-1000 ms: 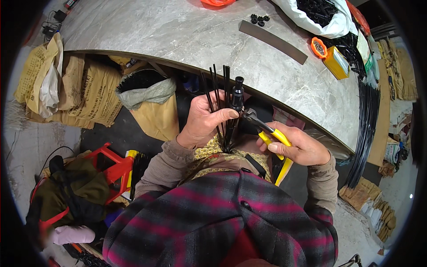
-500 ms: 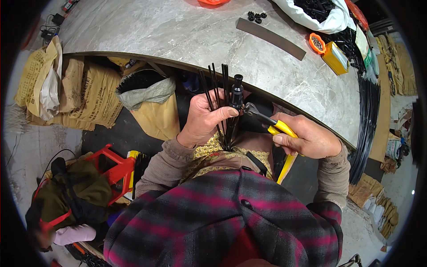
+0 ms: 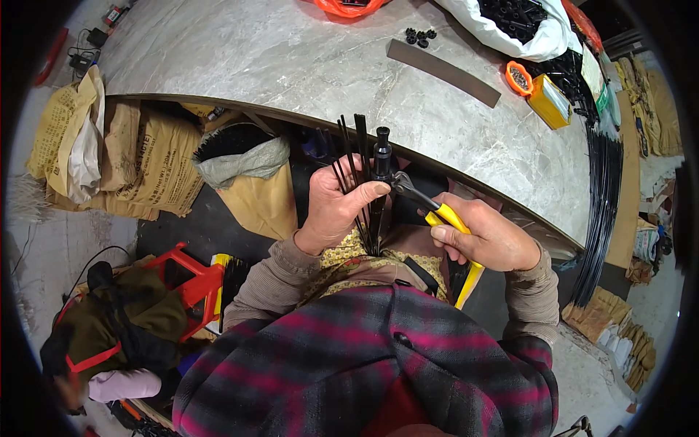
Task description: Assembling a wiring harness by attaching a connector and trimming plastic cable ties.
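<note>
Above my lap, my left hand (image 3: 331, 207) is closed around several thin black rods (image 3: 344, 149) and an upright black stepped fitting (image 3: 382, 156). My left thumb presses against the fitting's lower side. The rods fan out upward past my fingers, and their lower ends come together near the patterned cloth on my lap. My right hand (image 3: 491, 229) grips yellow-handled pliers (image 3: 446, 217). The metal jaws sit against the right side of the fitting, beside my thumb tip. What exactly lies between the jaws is too small to make out.
The marbled table (image 3: 277, 51) spans the far side. On it lie a dark strip (image 3: 443, 73), small black caps (image 3: 420, 36), an orange bowl (image 3: 518, 78) and a yellow box (image 3: 550, 100). Long black rods (image 3: 604, 197) hang at the right. A red stool (image 3: 191, 280) stands left.
Both hands, with the rods, fitting and pliers, have shifted slightly left in view. The pliers' jaws stay beside the fitting, and my right hand's fingers have shifted on the handles.
</note>
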Available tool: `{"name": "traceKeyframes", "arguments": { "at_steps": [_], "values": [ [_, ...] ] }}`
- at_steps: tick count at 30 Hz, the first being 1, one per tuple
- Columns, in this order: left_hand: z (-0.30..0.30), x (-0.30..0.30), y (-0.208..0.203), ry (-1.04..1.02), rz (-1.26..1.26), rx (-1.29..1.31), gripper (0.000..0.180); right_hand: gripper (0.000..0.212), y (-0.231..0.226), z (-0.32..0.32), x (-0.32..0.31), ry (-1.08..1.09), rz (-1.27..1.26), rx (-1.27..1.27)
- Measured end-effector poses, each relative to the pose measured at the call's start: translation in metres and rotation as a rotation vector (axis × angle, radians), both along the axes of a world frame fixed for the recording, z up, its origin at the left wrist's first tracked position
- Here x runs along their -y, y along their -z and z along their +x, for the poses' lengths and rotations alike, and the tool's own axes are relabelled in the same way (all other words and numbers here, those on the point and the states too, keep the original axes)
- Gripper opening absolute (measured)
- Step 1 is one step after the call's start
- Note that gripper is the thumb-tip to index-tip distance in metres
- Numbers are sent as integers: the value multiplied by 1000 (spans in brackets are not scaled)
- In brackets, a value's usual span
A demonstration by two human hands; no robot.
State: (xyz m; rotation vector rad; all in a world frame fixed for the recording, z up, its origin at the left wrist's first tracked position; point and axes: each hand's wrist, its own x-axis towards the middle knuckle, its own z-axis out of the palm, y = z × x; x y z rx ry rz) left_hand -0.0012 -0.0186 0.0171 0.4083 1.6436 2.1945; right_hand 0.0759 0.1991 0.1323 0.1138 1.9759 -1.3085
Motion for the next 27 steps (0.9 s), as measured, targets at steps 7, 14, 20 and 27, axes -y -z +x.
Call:
{"name": "traceKeyframes", "arguments": {
  "at_steps": [7,14,20,27],
  "values": [
    [3,-5,3,93,159,233,32,30,41,22,-20,242,-181,-173],
    [16,-10,13,151,381,311,33,43,83,18,-86,493,1147,-980],
    [19,-20,14,155,329,315,40,44,123,26,-155,525,1507,-920],
    [34,-49,9,188,293,242,38,34,98,41,-117,480,1430,-1180]
  ]
}}
